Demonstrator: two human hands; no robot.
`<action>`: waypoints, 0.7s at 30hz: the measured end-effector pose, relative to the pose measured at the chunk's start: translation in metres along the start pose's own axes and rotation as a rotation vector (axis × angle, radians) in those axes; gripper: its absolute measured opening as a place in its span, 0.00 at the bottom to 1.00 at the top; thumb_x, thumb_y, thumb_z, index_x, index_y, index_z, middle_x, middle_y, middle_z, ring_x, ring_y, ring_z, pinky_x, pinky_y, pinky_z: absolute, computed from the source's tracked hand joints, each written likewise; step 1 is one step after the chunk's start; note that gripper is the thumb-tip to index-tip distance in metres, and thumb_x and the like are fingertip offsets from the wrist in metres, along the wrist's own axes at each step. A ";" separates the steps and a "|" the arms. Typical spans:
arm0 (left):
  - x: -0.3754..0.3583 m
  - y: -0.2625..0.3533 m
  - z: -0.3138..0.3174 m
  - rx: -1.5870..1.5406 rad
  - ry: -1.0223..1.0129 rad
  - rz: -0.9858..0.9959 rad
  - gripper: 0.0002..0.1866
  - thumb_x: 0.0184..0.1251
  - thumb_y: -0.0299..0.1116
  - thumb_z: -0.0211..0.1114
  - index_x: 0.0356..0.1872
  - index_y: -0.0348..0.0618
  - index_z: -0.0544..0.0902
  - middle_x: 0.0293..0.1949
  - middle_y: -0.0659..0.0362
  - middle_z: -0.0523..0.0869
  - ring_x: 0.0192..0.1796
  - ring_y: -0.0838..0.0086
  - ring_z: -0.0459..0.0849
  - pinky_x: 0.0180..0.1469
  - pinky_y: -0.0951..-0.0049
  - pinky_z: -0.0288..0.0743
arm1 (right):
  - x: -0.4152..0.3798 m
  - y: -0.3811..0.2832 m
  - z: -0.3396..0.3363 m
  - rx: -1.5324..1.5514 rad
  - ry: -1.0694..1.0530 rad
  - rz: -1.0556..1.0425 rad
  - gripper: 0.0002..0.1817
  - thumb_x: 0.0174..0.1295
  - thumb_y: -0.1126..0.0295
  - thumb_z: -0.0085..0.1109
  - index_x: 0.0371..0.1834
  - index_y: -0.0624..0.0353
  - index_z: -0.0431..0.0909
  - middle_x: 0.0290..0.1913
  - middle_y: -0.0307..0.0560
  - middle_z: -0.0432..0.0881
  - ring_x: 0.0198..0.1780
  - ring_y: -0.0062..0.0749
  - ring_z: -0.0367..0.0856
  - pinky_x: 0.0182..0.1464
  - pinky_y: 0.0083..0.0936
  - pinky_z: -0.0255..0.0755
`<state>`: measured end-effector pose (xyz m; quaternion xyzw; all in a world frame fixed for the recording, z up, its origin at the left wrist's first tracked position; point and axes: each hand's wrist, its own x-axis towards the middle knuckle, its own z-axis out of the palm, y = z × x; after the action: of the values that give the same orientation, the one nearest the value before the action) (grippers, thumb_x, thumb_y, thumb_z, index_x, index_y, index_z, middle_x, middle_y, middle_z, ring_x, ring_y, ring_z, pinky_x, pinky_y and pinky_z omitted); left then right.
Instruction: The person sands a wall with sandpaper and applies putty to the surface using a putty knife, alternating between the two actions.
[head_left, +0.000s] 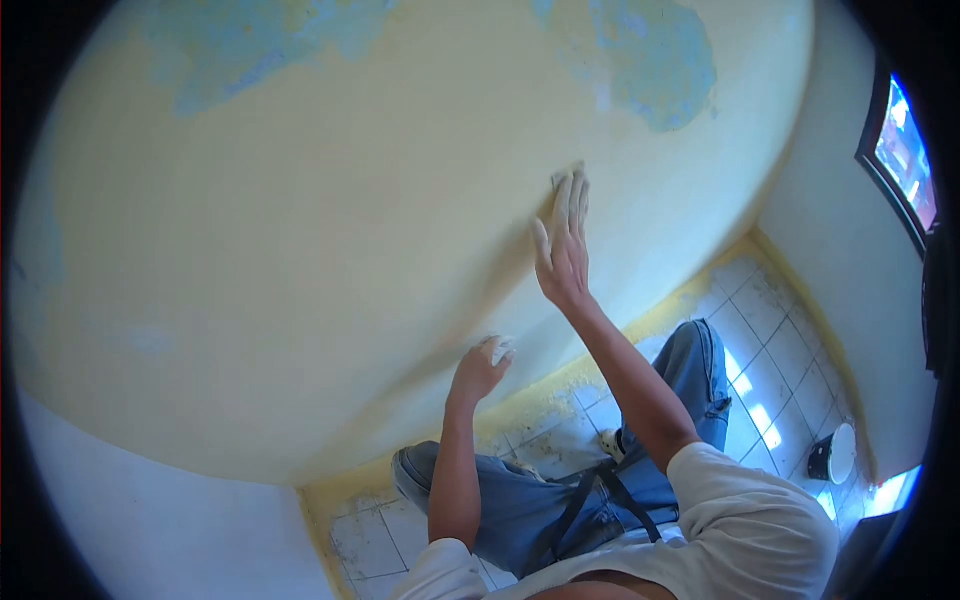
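Observation:
My right hand (pixel 567 245) lies with its fingers stretched flat against the cream wall (pixel 330 240), the fingers pale with dust. Beneath its fingertips, the edge of a thin piece of sandpaper (pixel 557 181) sticks out, pressed to the wall. Lower down and to the left, my left hand (pixel 483 369) is closed close to the wall surface. Its curled fingertips look white and dusty; whatever they may hold is hidden. Blue-green patches (pixel 660 70) show on the wall above my right hand.
My bent knees (pixel 690 370) are close to the wall's foot. Below lies a dusty tiled floor (pixel 770 320). A bucket (pixel 833 455) stands at the right by the side wall, where a framed screen (pixel 905 140) hangs higher up.

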<state>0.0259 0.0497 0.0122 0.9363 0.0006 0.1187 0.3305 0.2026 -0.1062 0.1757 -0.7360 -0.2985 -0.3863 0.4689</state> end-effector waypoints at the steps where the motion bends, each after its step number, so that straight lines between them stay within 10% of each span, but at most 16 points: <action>1: 0.004 0.000 -0.001 0.005 0.026 0.046 0.20 0.80 0.43 0.69 0.63 0.43 0.88 0.58 0.46 0.93 0.59 0.47 0.91 0.63 0.53 0.84 | -0.003 -0.001 0.004 0.023 0.020 0.019 0.47 0.82 0.59 0.58 0.93 0.68 0.43 0.94 0.70 0.41 0.94 0.68 0.35 0.91 0.62 0.33; 9: -0.002 0.005 0.002 -0.035 -0.128 -0.089 0.19 0.80 0.41 0.69 0.63 0.44 0.88 0.59 0.47 0.92 0.61 0.47 0.91 0.64 0.53 0.84 | 0.149 -0.123 -0.003 0.075 0.193 -0.353 0.43 0.79 0.56 0.64 0.91 0.63 0.59 0.91 0.64 0.57 0.92 0.69 0.48 0.90 0.57 0.49; 21: 0.007 -0.001 0.003 -0.013 -0.143 -0.118 0.21 0.81 0.44 0.69 0.66 0.44 0.87 0.58 0.44 0.93 0.62 0.49 0.92 0.66 0.55 0.83 | 0.034 -0.025 0.001 0.039 0.101 0.023 0.49 0.81 0.55 0.61 0.94 0.66 0.46 0.94 0.65 0.45 0.94 0.69 0.38 0.91 0.57 0.43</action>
<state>0.0336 0.0493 0.0108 0.9386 0.0316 0.0320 0.3422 0.2008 -0.0929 0.2154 -0.7099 -0.2733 -0.4115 0.5021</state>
